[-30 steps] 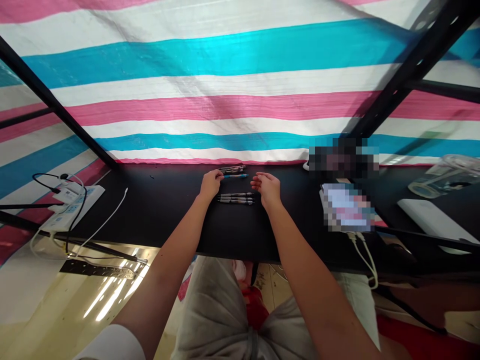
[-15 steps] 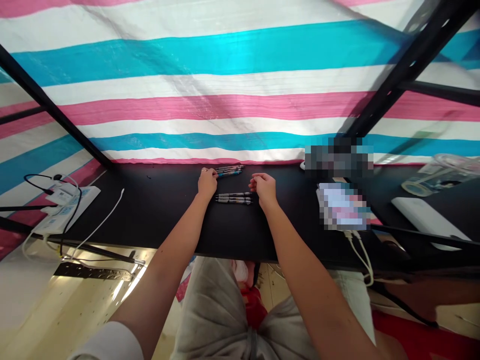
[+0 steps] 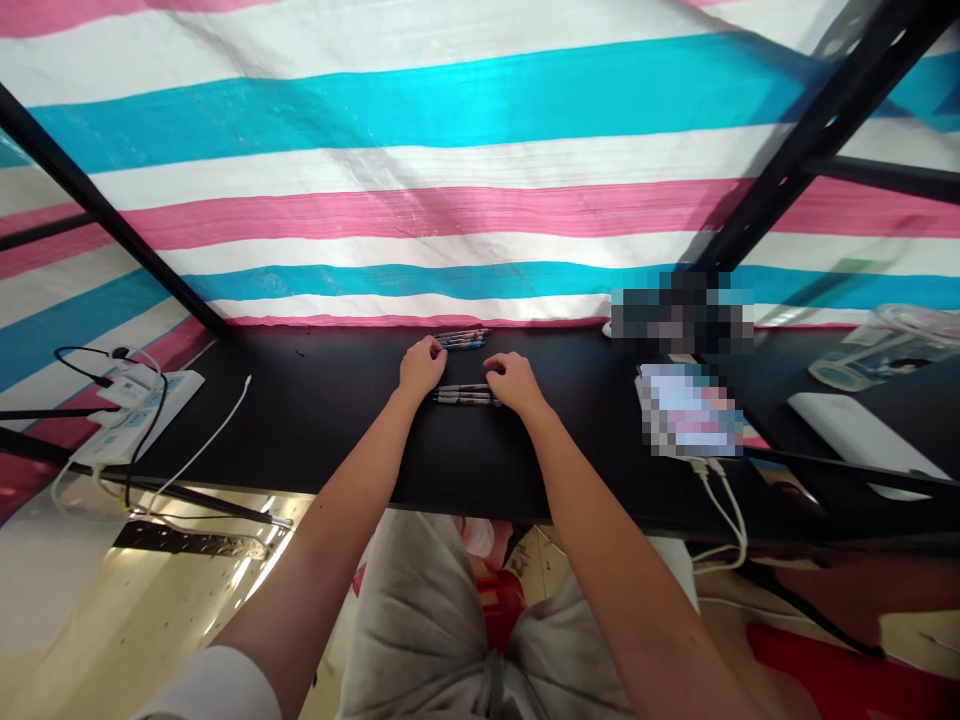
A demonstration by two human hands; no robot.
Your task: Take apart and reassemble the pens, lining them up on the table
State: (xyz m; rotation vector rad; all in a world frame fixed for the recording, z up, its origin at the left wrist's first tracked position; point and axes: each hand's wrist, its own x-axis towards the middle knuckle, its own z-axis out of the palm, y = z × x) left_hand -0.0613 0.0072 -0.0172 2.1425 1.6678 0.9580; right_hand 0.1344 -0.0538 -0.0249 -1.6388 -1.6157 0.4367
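Observation:
Several dark and silver pens (image 3: 463,395) lie side by side on the black table (image 3: 322,420). Behind them is a second group of pens (image 3: 463,339), some with blue parts. My left hand (image 3: 422,366) is at the left ends of both groups, its fingers curled together; what they hold, if anything, is too small to tell. At the right ends of the nearer pens is my right hand (image 3: 514,380), its fingers bent and partly hidden, so its grip cannot be made out.
On the left are a white power strip (image 3: 161,415) and a white cable (image 3: 206,440). A lit, blurred device (image 3: 686,410) with cables, a white box (image 3: 862,440) and a clear container (image 3: 847,365) are on the right. Black frame posts flank the table.
My right hand has moved left and down onto the right ends of the nearer pens. My left hand has shifted slightly right, closer to the nearer pens.

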